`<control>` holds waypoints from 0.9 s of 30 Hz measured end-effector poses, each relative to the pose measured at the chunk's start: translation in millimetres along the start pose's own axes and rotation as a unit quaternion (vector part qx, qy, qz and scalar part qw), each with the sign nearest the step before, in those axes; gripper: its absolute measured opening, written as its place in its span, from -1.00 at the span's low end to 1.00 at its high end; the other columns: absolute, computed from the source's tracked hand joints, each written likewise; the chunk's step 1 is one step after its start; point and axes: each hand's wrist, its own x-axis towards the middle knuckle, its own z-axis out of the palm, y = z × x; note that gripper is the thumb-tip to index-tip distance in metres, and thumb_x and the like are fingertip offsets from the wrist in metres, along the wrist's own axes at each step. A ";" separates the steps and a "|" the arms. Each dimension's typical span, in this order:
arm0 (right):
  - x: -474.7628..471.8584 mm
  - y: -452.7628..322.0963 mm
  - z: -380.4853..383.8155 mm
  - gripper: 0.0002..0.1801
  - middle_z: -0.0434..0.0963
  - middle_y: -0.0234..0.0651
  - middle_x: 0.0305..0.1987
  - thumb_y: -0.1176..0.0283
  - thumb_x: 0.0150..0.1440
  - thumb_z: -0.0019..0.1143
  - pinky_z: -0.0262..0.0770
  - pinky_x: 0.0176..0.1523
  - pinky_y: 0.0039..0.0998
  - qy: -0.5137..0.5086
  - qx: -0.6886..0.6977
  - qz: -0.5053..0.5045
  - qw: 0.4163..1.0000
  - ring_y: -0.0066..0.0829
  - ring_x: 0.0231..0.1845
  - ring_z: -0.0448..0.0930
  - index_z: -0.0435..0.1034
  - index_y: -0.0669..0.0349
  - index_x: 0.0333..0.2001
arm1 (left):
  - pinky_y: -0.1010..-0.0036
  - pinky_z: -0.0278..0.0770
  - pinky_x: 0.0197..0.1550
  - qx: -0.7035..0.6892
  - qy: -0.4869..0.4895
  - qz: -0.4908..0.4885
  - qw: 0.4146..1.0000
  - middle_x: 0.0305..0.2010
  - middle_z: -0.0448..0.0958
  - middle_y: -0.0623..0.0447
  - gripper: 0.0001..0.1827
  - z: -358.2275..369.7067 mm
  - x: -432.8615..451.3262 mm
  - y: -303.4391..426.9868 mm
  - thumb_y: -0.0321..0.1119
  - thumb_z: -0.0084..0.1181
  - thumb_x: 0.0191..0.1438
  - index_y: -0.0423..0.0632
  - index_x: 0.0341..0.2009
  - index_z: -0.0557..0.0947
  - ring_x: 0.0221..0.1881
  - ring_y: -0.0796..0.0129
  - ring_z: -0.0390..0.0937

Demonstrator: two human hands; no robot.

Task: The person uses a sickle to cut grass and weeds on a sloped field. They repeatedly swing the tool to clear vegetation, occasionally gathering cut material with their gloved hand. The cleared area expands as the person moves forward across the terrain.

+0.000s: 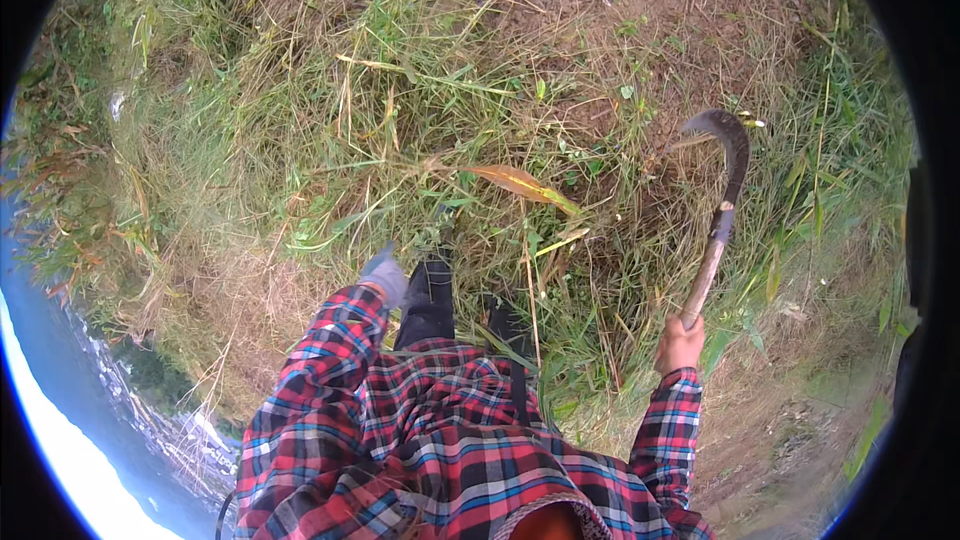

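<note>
My right hand (pixel 681 345) is closed round the wooden handle of a sickle (pixel 705 277), low on the right. The tool points away from me, and its dark curved blade (pixel 735 150) hooks to the left above the grass. My left hand (pixel 385 276), which looks gloved in a pale grey material, is beside my dark trouser leg at centre left. It is blurred, so its fingers and anything in them cannot be made out. Grass stems (pixel 337 229) lie just in front of it. A brown and yellow leaf (pixel 525 186) rests on the grass between the two hands.
Cut or flattened grass (pixel 285 112) covers much of the slope, with bare reddish soil (pixel 720 30) at the top right. My feet are partly hidden in grass. Taller green plants (pixel 847 105) stand at the right. Far below on the left are buildings (pixel 150 420).
</note>
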 end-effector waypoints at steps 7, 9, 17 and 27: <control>67.6 -176.0 205.3 -0.92 0.25 -0.45 -0.71 0.55 0.02 -0.07 0.22 -0.76 -0.52 0.097 0.224 -0.095 0.965 -0.59 -0.80 0.25 0.20 0.23 -0.42 | 0.09 -0.10 0.28 -0.183 0.100 -0.339 0.917 -0.02 0.48 -0.04 -0.50 79.4 -143.6 -109.0 0.06 -0.12 0.06 0.07 0.02 0.47 0.07 0.13 0.39; 9.9 -159.8 274.8 -0.82 0.29 -0.35 -0.77 0.54 0.06 -0.19 0.21 -0.78 -0.43 -0.031 0.203 0.001 0.979 -0.46 -0.83 0.30 0.24 0.21 -0.59 | 0.19 -0.09 0.30 -0.291 0.169 -0.361 0.870 0.00 0.46 -0.06 -0.50 92.3 -158.5 -92.7 0.05 -0.13 0.07 0.08 0.05 0.45 0.10 0.12 0.35; -103.6 -8.8 288.6 -0.84 0.28 -0.42 -0.70 0.63 -0.03 -0.04 0.22 -0.80 -0.47 -0.289 0.167 0.342 0.878 -0.56 -0.81 0.30 0.21 0.24 -0.34 | 0.18 0.01 0.25 -0.402 -0.080 -0.097 0.907 -0.09 0.52 -0.14 -0.41 136.8 -140.9 -0.5 0.20 -0.17 -0.01 0.20 0.07 0.43 0.03 0.03 0.42; 9.8 -262.9 307.7 -0.87 0.22 -0.49 -0.70 0.55 0.08 -0.05 0.19 -0.76 -0.55 -0.052 0.226 -0.161 0.959 -0.67 -0.83 0.19 0.16 0.20 -0.38 | 0.15 -0.04 0.27 -0.365 0.227 -0.087 0.899 0.01 0.44 -0.10 -0.41 54.1 -85.7 -10.1 0.08 -0.09 0.03 0.03 0.10 0.38 0.08 0.06 0.35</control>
